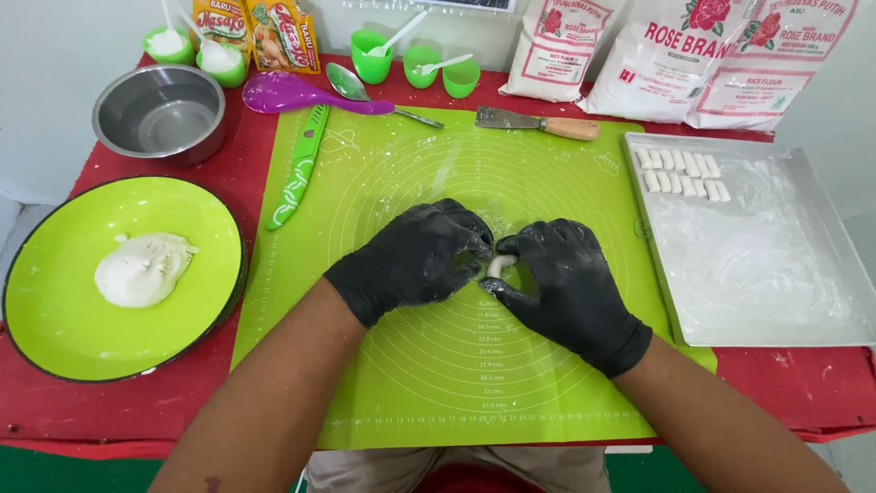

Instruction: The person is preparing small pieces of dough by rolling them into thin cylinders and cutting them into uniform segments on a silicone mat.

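My left hand (415,256) and right hand (561,278) meet over the green mat (411,383), apparently pinching one small dough piece (498,266) between fingertips for shaping.

Green silicone pastry mat (438,365) centred on red-covered table (803,383). Both black-gloved hands mid-mat, left hand (415,256) and right hand (561,283) touching, small white dough piece (498,266) pinched between them. Left of mat: round green plate (55,310) bearing white dough lump (141,267); behind it, round steel bowl (162,114). Right of mat: rectangular floured metal tray (776,274), rows of small white dough pieces (683,173) in its far-left corner. Behind tray: three white flour bags (666,55). Wooden-handled metal scraper (538,122) at mat's far edge.
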